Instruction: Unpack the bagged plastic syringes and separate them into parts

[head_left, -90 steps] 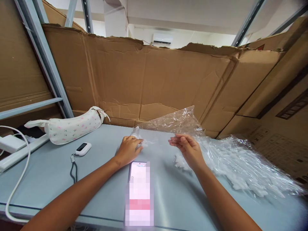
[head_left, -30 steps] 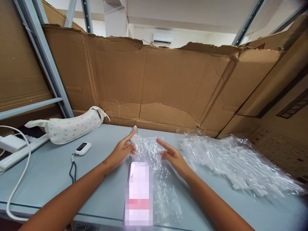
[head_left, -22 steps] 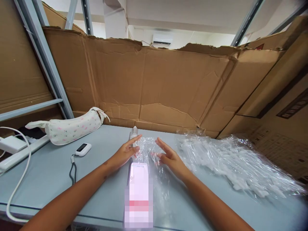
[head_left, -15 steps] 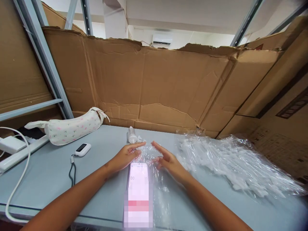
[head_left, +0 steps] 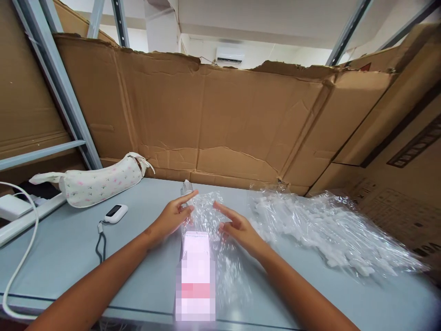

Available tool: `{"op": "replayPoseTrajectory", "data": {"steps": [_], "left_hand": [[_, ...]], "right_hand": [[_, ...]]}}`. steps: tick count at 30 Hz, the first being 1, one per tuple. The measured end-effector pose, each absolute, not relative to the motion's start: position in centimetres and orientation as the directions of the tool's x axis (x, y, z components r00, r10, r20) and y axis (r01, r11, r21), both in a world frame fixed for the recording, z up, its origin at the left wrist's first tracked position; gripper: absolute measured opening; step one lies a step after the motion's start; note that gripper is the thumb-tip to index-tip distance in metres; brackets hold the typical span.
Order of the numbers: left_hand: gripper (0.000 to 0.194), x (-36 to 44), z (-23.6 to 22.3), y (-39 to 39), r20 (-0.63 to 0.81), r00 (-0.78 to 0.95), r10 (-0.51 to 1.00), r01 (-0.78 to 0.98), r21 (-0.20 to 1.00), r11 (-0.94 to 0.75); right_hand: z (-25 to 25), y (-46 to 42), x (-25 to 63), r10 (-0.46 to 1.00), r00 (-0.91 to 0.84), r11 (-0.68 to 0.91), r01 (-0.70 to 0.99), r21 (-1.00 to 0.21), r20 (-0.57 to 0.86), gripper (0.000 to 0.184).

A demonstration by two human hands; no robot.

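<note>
My left hand is held over the left edge of a crumpled clear plastic bag, its fingers stretched out toward the back. My right hand hovers at the bag's right side with fingers apart. Whether either hand touches the plastic I cannot tell. A phone with a bright, partly blurred screen lies between my forearms, over the plastic's near part. Just beyond my left fingertips is a white ribbed piece, partly covered by that hand.
To the right lies a large clear plastic bag of white pieces. On the left are a floral pouch, a small white device with a strap, a power strip and a white cable. Cardboard walls the back.
My left hand has shifted slightly left and back, now covering part of the white ribbed piece. The gap between my hands is wider, and more of the crumpled bag shows between them.
</note>
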State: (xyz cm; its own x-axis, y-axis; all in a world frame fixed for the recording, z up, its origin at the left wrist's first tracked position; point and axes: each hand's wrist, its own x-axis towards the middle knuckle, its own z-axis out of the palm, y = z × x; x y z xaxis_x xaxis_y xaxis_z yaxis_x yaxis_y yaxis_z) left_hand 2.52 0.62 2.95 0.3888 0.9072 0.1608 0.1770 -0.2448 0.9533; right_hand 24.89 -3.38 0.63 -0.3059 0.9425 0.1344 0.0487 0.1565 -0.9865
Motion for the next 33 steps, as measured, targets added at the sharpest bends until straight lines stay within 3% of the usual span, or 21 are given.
{"op": "replayPoseTrajectory", "data": {"steps": [3, 5, 10, 13, 20, 26, 33], "left_hand": [[0.067, 1.9, 2.9, 1.5, 0.248, 0.319, 0.915, 0.102, 0.951, -0.293], [0.067, 1.7, 2.7, 1.8, 0.279, 0.323, 0.904, 0.059, 0.948, -0.314], [0.058, 2.1, 1.9, 1.2, 0.129, 0.538, 0.833, 0.108, 0.970, -0.219], [0.058, 2.5, 1.8, 0.5, 0.084, 0.576, 0.813, 0.113, 0.977, -0.180], [0.058, 2.4, 2.2, 0.8, 0.212, 0.433, 0.876, 0.080, 0.959, -0.272], [0.048, 2.2, 2.3, 0.9, 0.258, 0.445, 0.858, 0.043, 0.950, -0.308], [0.057, 2.4, 1.7, 0.2, 0.116, 0.635, 0.764, 0.067, 0.977, -0.204]], "right_hand": [[0.5, -3.5, 24.6, 0.926, -0.366, 0.118, 0.061, -0.991, 0.087, 0.040], [0.4, -3.5, 24.6, 0.937, -0.341, 0.102, 0.066, -0.993, 0.074, 0.040], [0.5, -3.1, 24.9, 0.976, -0.165, 0.145, 0.026, -0.989, 0.139, 0.050], [1.0, -3.2, 25.1, 0.978, -0.172, 0.119, -0.020, -0.993, 0.121, 0.049], [1.5, -3.6, 25.1, 0.946, -0.316, 0.115, 0.120, -0.986, 0.072, 0.038], [0.4, -2.9, 25.4, 0.975, -0.205, 0.097, 0.071, -0.993, 0.080, 0.040], [0.4, -2.8, 25.7, 0.991, -0.031, 0.127, -0.025, -0.992, 0.128, 0.038]]}}
